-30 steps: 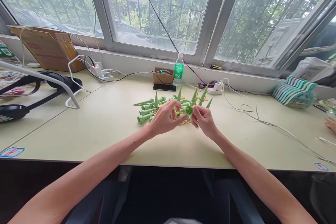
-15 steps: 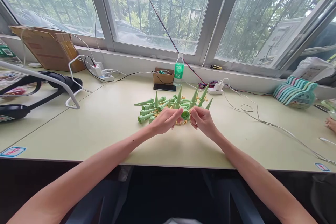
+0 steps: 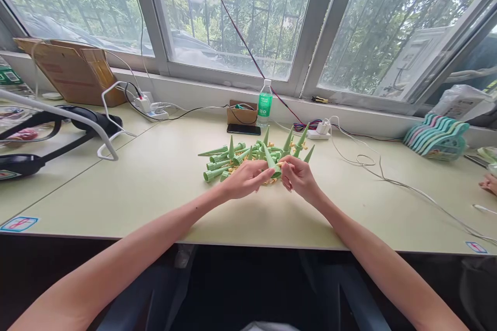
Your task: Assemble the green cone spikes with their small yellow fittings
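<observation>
A green plastic plant watering spike [image 3: 271,159] is held in my left hand [image 3: 247,179], thumb along its wide end, tip pointing up and slightly left. My right hand [image 3: 302,177] is closed in a pinch at the right side of that wide end. Between its fingertips shows a small yellow valve piece [image 3: 280,164]; whether it is seated in the spike I cannot tell. Just beyond both hands lies a pile of similar green spikes [image 3: 218,165], some on their sides and some standing point up, with yellow pieces among them.
Behind the pile are a black phone [image 3: 244,129], a small cardboard box [image 3: 241,115] and a water bottle [image 3: 265,103]. Cables [image 3: 382,176] cross the table's right side. Teal hangers [image 3: 437,136] stand far right, near another person's hand [image 3: 489,184]. A black headset [image 3: 58,137] lies left.
The spike in my left hand has turned: its open wide end faced me before, and now its side shows with the tip upward. My right hand has barely moved.
</observation>
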